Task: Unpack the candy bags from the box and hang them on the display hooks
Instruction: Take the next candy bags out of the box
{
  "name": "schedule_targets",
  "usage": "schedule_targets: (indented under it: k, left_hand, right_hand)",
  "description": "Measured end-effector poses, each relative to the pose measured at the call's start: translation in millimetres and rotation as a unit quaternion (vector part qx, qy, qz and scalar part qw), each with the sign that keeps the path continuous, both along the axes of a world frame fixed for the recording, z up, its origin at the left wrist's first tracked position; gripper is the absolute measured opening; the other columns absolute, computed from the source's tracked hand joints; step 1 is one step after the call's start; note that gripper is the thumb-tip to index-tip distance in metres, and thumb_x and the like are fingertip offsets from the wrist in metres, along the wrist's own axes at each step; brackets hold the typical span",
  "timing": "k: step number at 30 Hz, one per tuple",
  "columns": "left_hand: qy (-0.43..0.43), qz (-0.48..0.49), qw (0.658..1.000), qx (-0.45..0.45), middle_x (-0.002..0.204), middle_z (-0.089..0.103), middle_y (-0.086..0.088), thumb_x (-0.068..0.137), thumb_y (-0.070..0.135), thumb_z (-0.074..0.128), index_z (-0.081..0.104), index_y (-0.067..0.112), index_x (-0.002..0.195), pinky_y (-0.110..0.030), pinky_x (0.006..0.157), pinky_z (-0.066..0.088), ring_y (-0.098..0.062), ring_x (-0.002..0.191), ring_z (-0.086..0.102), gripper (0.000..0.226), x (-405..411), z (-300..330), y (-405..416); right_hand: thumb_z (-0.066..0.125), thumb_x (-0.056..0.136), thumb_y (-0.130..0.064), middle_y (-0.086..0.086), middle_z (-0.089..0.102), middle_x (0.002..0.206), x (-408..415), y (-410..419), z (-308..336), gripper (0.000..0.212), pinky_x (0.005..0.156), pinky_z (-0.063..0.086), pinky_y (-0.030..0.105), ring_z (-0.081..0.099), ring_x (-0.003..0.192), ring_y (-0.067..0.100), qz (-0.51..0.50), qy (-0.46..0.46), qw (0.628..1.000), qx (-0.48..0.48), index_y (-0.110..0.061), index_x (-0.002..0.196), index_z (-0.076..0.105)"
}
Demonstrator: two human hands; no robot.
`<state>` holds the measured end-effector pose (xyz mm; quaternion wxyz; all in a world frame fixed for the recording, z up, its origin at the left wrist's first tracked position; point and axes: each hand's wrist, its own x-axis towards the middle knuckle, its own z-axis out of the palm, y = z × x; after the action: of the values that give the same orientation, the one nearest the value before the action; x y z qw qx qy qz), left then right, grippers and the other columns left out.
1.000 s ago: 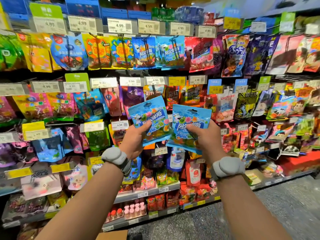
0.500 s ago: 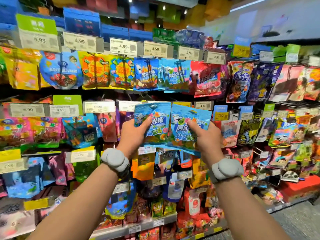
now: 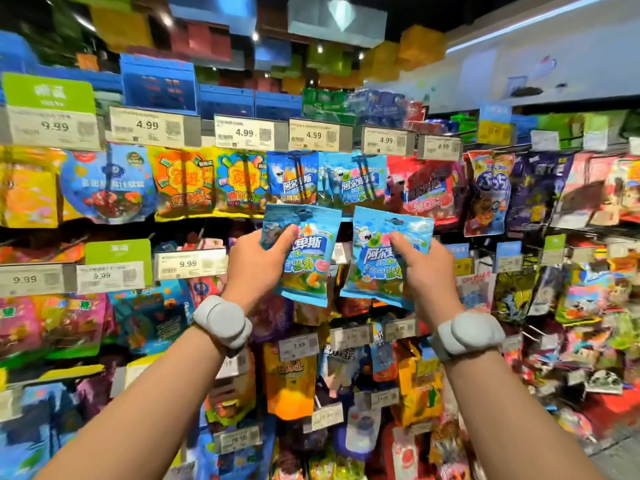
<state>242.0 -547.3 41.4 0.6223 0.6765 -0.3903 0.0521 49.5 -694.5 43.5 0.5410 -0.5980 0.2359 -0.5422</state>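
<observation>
While both arms reach up mid-frame, the left hand [image 3: 254, 263] pinches one blue candy bag [image 3: 304, 254] and the right hand [image 3: 427, 271] pinches another blue bag [image 3: 382, 258], side by side, just below matching hanging bags [image 3: 353, 180] farther back.

2 bare forearms, no sleeves visible. Each wrist carries 1 pale grey band with a rounded, smooth, lobed housing: left wrist device [image 3: 223, 320], right wrist device [image 3: 467, 332]. No markings legible on either housing.
</observation>
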Motion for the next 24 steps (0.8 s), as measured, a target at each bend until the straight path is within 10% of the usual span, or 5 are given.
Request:
schedule_targets:
  k: [10,14,24]
  left_hand:
    - [-0.019,-0.064,0.997,-0.029,0.092,0.073,0.012,0.093,0.041,0.062,0.068,0.029,0.097,-0.033,0.078,0.054,-0.005,0.087,0.068,0.014,-20,30,-32]
    - [-0.032,-0.063,0.997,-0.016,0.075,0.067,-0.002,0.094,0.041,0.061,0.065,0.019,0.078,-0.039,0.067,0.053,-0.021,0.07,0.062,0.027,-24,38,-48]
    - [0.12,-0.143,0.982,-0.021,0.08,0.073,-0.002,0.094,0.008,0.06,0.067,0.008,0.097,-0.031,0.056,0.055,-0.019,0.072,0.07,0.007,-39,65,-59]
  right_hand:
    - [0.068,0.092,-0.011,-0.004,0.073,0.081,-9,-37,17,0.007,0.053,0.052,0.015,0.069,0.064,0.0,0.014,-0.004,1.0,-0.026,-0.007,0.096,0.071]
    - [0.068,0.092,-0.013,0.0,0.074,0.086,-14,-52,25,0.009,0.058,0.053,0.017,0.071,0.07,0.003,0.03,0.005,0.999,-0.042,-0.005,0.096,0.07]
    - [0.072,0.089,-0.01,0.01,0.076,0.086,-20,-75,38,0.017,0.078,0.06,0.05,0.073,0.088,0.031,0.043,-0.002,0.998,-0.049,0.006,0.092,0.068]
